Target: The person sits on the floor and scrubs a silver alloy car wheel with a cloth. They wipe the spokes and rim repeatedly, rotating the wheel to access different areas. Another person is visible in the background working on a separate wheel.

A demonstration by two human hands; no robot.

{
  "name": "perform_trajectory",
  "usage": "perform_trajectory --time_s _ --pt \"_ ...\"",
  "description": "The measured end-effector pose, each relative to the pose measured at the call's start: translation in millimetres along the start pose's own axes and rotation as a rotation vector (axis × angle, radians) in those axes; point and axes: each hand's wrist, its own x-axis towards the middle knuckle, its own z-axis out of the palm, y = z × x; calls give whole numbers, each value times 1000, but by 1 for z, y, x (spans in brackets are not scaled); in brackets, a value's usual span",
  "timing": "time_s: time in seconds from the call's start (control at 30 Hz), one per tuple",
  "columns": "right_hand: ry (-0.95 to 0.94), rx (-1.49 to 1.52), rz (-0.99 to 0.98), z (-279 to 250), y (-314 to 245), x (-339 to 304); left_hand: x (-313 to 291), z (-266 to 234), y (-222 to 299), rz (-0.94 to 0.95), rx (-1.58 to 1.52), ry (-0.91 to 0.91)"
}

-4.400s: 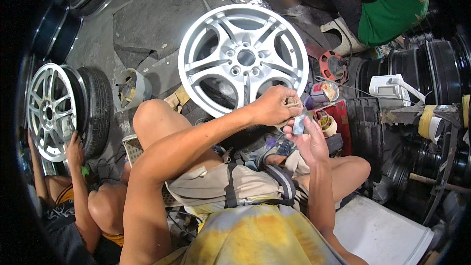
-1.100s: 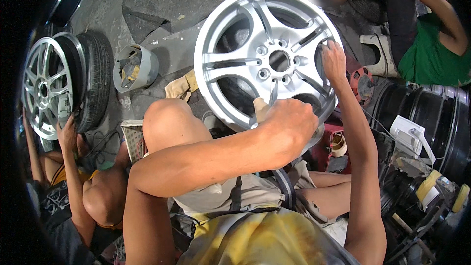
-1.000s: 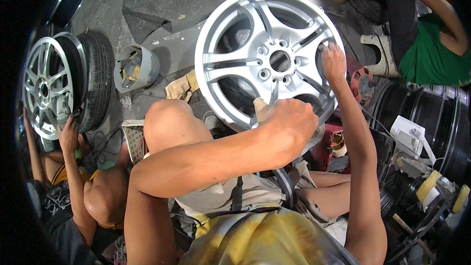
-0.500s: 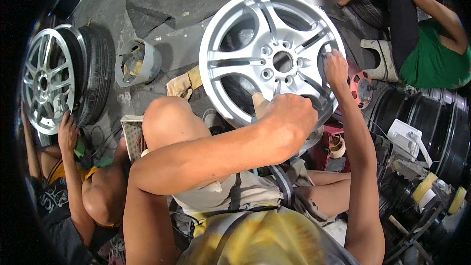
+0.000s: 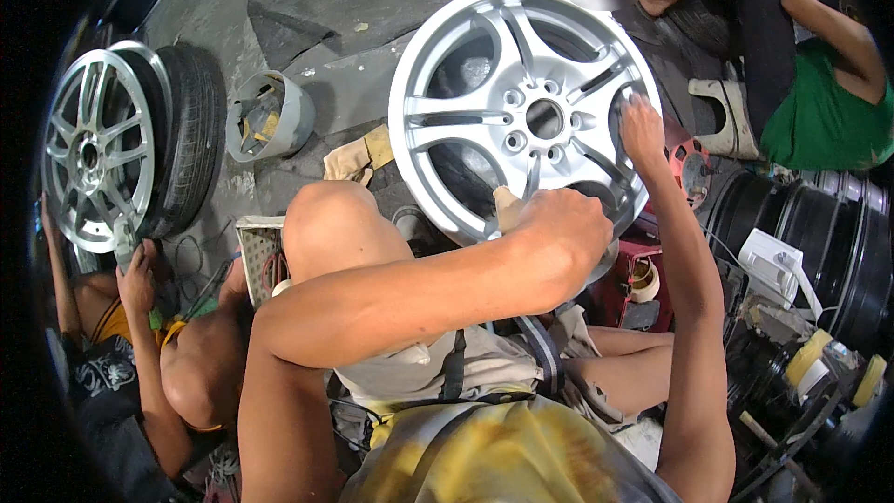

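A silver alloy wheel (image 5: 549, 93) with split spokes faces up in front of my knees. My left hand (image 5: 563, 233) is closed in a fist over the near edge of the wheel, knuckles up. A tan, folded, paper-like piece (image 5: 507, 209) sticks out from its left side and touches the wheel near a lower spoke; its kind is unclear. My right hand (image 5: 643, 133) grips the right side of the wheel, fingers curled into the opening by the rim. Its fingertips are partly hidden.
At left a co-worker's hand (image 5: 138, 275) holds a small tool by another silver wheel (image 5: 96, 154), beside a tyre (image 5: 191, 130). A grey bucket (image 5: 293, 121) holds scraps. Tan cloth (image 5: 349, 164) lies nearby. Another person in green (image 5: 829, 112) sits at right, near dark stacked rims (image 5: 792, 224).
The view has shifted slightly, so the wheel and both my hands appear a little further right. My hands keep their places on the wheel. The co-worker's hand at left has dropped lower.
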Motion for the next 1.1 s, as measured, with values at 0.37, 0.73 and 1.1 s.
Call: perform_trajectory --time_s 0.37,0.73,1.1 --pt "0 58 47 2 -6 -1 -1 -5 -4 -41 24 5" --pt "32 161 157 6 -9 -2 4 -12 -8 -38 0 0" --pt "339 544 343 -84 64 -99 78 37 -42 -44 -13 232"
